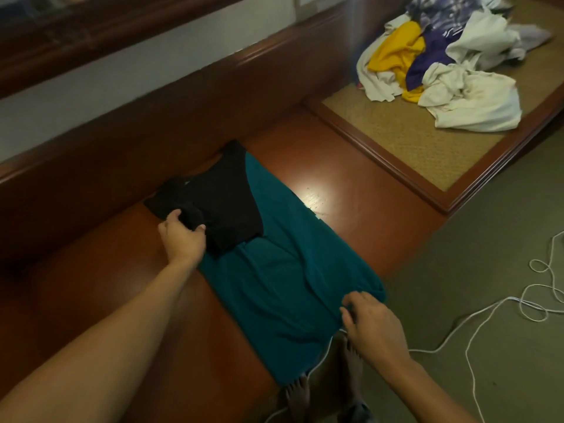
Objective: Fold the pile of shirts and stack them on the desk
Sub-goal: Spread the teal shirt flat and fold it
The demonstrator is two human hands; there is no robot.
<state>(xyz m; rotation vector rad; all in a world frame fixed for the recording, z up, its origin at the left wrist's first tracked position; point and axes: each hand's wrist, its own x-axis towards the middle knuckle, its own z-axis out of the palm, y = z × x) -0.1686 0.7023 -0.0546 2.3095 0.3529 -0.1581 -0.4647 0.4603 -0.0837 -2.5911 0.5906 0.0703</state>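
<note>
Teal shirt spread across the counter.
The left hand clutched a black shirt lying on it; the right hand pinched its near hem. It looked soft and limp, best taken by the corners.

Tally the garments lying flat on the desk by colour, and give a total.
Teal garment: 1
Black garment: 1
Total: 2
The tangled pile on the woven mat is left out: its pieces cannot be told apart.
</note>
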